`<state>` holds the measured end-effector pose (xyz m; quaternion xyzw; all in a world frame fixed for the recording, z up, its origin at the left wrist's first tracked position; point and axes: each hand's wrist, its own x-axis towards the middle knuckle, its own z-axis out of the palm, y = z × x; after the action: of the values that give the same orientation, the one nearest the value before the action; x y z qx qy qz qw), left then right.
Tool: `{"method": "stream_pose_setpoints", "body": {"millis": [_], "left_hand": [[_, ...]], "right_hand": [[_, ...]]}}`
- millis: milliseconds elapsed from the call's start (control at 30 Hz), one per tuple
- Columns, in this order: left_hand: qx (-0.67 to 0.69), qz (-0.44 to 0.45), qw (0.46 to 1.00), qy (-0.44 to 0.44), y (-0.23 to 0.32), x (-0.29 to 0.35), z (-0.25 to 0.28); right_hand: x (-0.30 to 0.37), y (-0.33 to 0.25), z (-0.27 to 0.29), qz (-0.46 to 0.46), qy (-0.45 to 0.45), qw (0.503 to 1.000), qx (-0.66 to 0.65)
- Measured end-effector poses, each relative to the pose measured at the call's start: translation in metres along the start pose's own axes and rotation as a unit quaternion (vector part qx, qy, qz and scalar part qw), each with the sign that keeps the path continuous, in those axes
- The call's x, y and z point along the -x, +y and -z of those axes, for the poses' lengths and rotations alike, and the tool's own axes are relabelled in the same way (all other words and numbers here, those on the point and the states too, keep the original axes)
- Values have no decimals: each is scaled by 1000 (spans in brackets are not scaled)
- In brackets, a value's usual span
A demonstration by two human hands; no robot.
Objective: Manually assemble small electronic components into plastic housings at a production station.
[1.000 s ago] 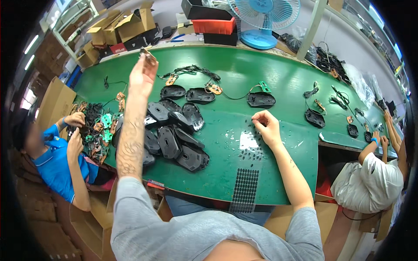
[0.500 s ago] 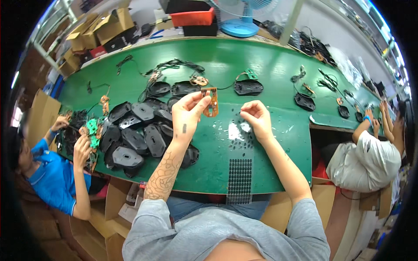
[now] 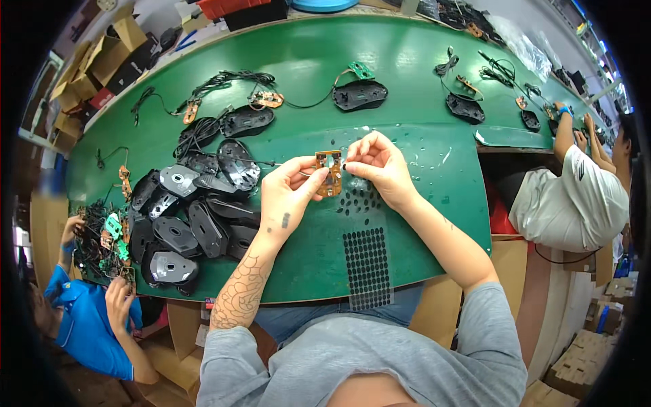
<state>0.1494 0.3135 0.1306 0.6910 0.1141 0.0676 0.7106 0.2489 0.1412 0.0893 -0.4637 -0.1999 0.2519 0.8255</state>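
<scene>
Left hand point(image 3: 288, 193) pinches the brown circuit board point(image 3: 334, 183) by its left edge, long axis running away from the body. Right hand point(image 3: 385, 169) has thumb and finger pressed together on a small black dot point(image 3: 344, 165), just right of the board's upper half; can't tell if they touch. Dot sheet point(image 3: 368, 264) lies bodyward, nearer right hand.

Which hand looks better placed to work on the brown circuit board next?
Probably the right hand: it seems to pinch a small dark piece close beside the circuit board, which the left hand holds.
</scene>
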Motion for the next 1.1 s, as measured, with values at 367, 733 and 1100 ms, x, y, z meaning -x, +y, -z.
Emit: {"method": "stream_pose_setpoints", "body": {"millis": [367, 733, 1100], "left_hand": [[-21, 8, 1000, -3, 0, 3, -1], [-36, -19, 999, -5, -2, 3, 0], [-116, -124, 985, 21, 0, 4, -5]], "right_hand": [[0, 2, -3, -2, 17, 1000, 13], [2, 6, -8, 2, 40, 999, 13], [-1, 2, -2, -27, 66, 997, -30]]}}
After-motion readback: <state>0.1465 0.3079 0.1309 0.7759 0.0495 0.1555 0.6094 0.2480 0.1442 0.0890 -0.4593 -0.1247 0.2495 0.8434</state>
